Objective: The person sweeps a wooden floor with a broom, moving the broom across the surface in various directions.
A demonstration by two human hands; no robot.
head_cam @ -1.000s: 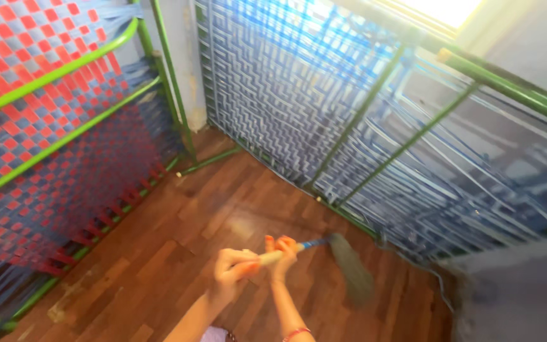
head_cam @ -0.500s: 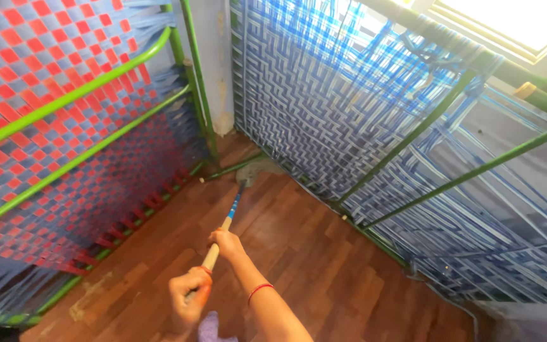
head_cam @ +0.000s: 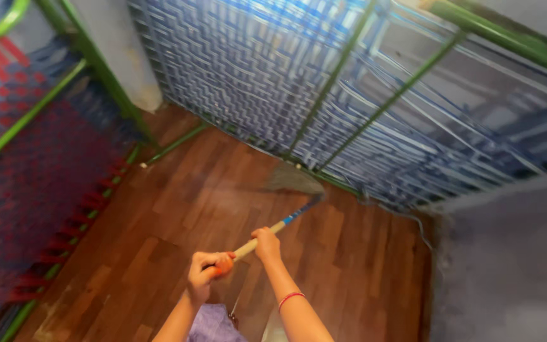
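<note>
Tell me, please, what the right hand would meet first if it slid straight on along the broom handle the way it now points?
The right hand points up the broom handle toward its brush head. Beyond that stands the blue-and-white woven panel in its green frame. The brush head looks first, though blur makes depth uncertain.

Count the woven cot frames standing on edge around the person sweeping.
2: a red-and-blue woven frame at the left, a blue-and-white woven frame across the back. Others may lie out of view.
</note>
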